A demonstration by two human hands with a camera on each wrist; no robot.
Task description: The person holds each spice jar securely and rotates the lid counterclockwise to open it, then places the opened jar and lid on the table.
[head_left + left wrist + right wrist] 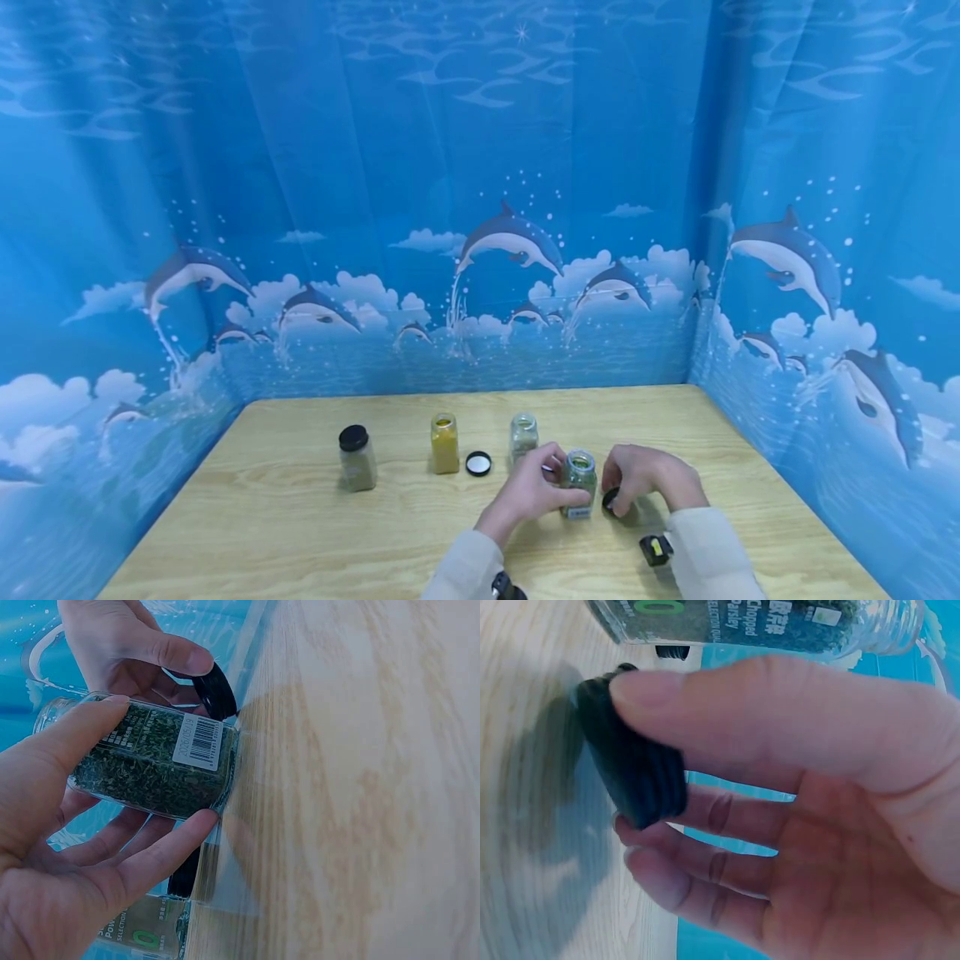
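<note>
An uncapped glass jar of chopped parsley (579,475) stands upright on the table. My left hand (534,487) holds it from the left, the thumb on the near side and the fingers behind; its barcode label shows in the left wrist view. Just right of the jar, my right hand (643,477) pinches a black screw lid (634,750) between thumb and fingers. The lid is tilted, its lower edge close to the tabletop; whether it touches the wood I cannot tell.
Behind my left hand stands an uncapped jar of pale contents (523,435). Farther left are an open jar of yellow powder (445,446), a black lid (478,463) lying white inside up, and a jar with its black lid on (357,460). A dolphin-print curtain (420,208) borders the wooden table (262,517).
</note>
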